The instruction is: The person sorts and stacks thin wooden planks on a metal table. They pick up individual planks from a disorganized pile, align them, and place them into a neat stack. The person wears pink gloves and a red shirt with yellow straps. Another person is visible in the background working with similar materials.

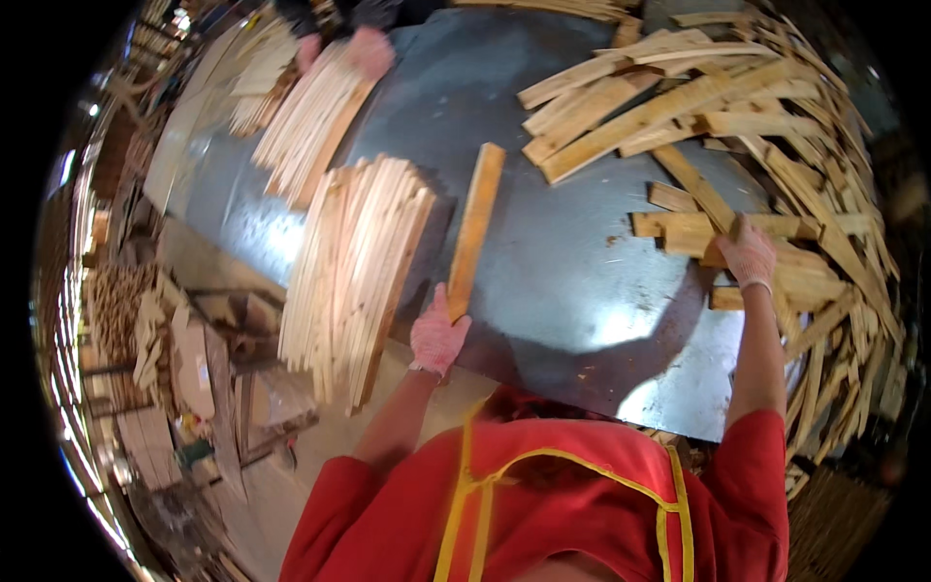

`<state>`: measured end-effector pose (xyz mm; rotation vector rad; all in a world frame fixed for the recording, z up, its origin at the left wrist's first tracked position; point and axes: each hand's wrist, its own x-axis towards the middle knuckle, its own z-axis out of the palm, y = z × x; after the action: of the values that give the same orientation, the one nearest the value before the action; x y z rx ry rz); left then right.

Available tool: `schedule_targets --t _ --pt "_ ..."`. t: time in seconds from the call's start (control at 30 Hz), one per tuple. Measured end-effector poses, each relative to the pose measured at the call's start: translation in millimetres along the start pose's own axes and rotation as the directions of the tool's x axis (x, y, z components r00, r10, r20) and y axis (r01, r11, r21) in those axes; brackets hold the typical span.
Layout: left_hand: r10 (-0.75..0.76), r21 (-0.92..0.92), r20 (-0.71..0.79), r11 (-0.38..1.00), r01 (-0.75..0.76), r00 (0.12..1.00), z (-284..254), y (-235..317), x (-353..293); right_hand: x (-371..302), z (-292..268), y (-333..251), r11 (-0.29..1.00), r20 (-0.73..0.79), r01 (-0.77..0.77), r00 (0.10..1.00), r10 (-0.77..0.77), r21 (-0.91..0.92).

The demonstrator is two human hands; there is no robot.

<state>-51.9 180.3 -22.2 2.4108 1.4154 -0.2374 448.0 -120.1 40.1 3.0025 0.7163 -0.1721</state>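
My left hand (439, 335), in a pinkish knit glove, grips the near end of a wooden slat (477, 225), which points away from me across the metal tabletop (567, 262). To its left lies a row of pale slats (354, 262) standing on edge, packed side by side. At the right, my gloved right hand (749, 254) is closed on the near end of another slat (692, 184), tilted over the loose pile. Beneath and around that hand lie crosswise slats (669, 224). Its fingertips are partly hidden.
A heap of jumbled slats (669, 107) covers the table's right side. At the far left, a co-worker's gloved hand (370, 52) rests on a second row of slats (315, 126). Beyond the table's left edge, wood offcuts (126, 315) and a cardboard piece (192, 364) are stacked.
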Motion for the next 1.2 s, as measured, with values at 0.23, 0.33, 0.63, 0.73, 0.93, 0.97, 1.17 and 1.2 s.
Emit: schedule_targets --t 0.23,0.33,0.63,0.73,0.93,0.97,1.17,1.2 --pt "0.016 0.138 -0.077 0.990 -0.006 0.997 -11.2 -45.6 -35.3 -116.3 53.0 -67.0 0.722 0.100 -0.089 0.995 0.027 0.686" --pt "0.198 0.309 -0.346 0.947 -0.088 0.917 -16.4 -111.5 -48.5 -168.4 99.8 -117.0 0.052 0.134 -0.133 0.991 -0.014 0.990" --pt "0.365 -0.212 0.028 0.912 -0.351 0.931 -40.4 -29.4 -43.4 -229.3 115.1 -272.2 -0.181 0.486 -0.481 0.874 -0.019 0.858" --pt "0.368 -0.485 0.159 0.837 -0.252 0.916 -25.3 28.1 -45.8 -254.1 89.2 -312.5 -0.184 0.407 -0.467 0.867 -0.286 0.865" --pt "0.336 -0.436 -0.094 0.832 -0.342 0.937 -10.6 -25.7 -32.9 -251.7 62.2 -256.6 0.345 0.303 -0.158 0.854 -0.422 0.925" --pt "0.348 -0.246 -0.105 0.898 -0.364 0.932 -31.9 -32.7 -37.2 -243.4 68.5 -228.0 0.340 0.290 -0.160 0.878 -0.380 0.927" --pt "0.270 0.442 -0.232 0.885 -0.146 0.935 -35.7 -123.3 -42.3 -148.4 32.2 -74.1 0.924 -0.318 0.295 0.924 -0.211 0.245" --pt "0.277 0.475 -0.310 0.874 -0.104 0.910 -32.3 -124.7 -38.4 -132.9 32.1 -56.8 0.953 -0.393 0.300 0.881 -0.262 0.037"
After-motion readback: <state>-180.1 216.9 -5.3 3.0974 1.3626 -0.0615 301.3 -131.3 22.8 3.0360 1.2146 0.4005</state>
